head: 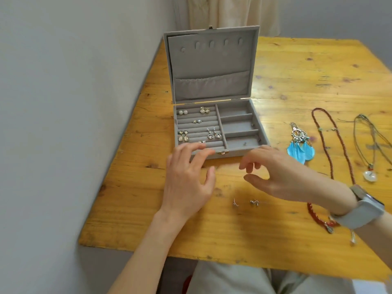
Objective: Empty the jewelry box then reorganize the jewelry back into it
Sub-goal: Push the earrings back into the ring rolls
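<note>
Jewelry box (pixel 214 132) open on the wooden table (pixel 297 85), earrings in its left rows.
Left hand (pixel 188 179) spread at its front edge; right hand (pixel 275 175) hovers beside, fingers loosely apart, holding nothing.

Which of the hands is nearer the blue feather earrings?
Right. The right hand hovers just left of the blue feather earrings; the left hand is farther left, at the jewelry box front.
</note>
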